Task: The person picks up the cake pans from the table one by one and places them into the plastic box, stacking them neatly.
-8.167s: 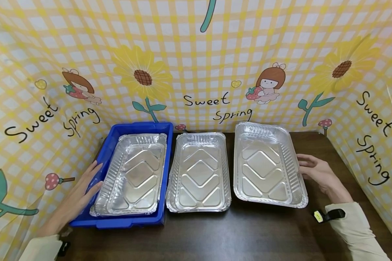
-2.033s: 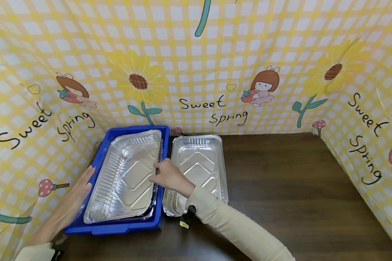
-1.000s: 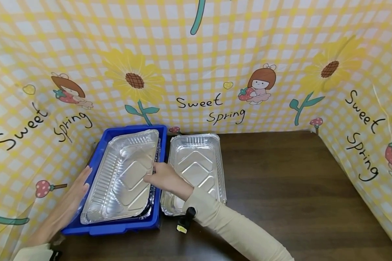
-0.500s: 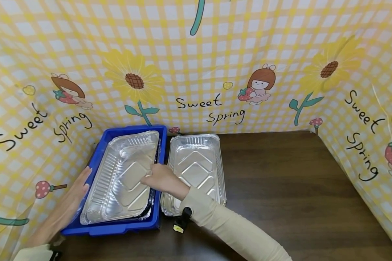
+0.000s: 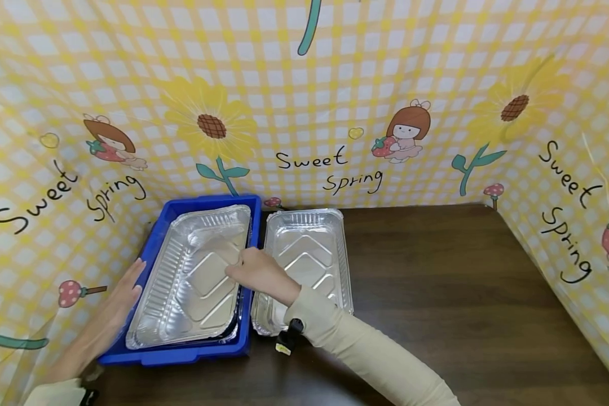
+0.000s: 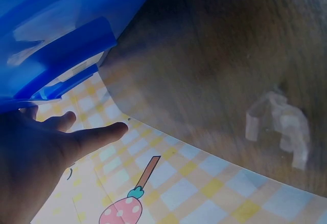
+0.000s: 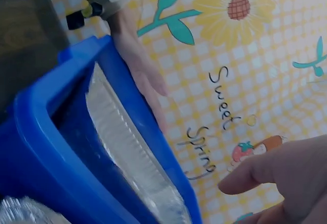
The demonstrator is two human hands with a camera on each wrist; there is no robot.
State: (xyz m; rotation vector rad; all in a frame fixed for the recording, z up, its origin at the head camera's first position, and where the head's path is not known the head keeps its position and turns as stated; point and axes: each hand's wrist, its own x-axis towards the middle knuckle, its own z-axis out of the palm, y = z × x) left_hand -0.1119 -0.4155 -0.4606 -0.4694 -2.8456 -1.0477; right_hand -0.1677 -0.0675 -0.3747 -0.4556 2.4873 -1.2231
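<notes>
In the head view a foil tray (image 5: 203,282) lies aslant in the blue bin (image 5: 170,358), over another foil tray whose edge shows at the right. My right hand (image 5: 264,276) is over its right rim, fingers bent. The right wrist view shows that thumb (image 7: 237,180) apart from the finger below, no foil between them. My left hand (image 5: 114,310) rests along the bin's left side, fingers extended; the left wrist view has its spread fingers (image 6: 102,137) beside the bin's handle. A third foil tray (image 5: 304,270) stands right of the bin, partly behind my right forearm.
Brown tabletop (image 5: 436,287) spreads to the right of the third tray. Yellow checked cloth (image 5: 304,101) encloses the back and both sides. A crumpled clear piece (image 6: 286,124) shows on the brown surface in the left wrist view.
The tray that stood at the right 8.2 s ago now lies over the one in the bin. My right hand has shifted slightly up in the last half second; my left stays at the bin.
</notes>
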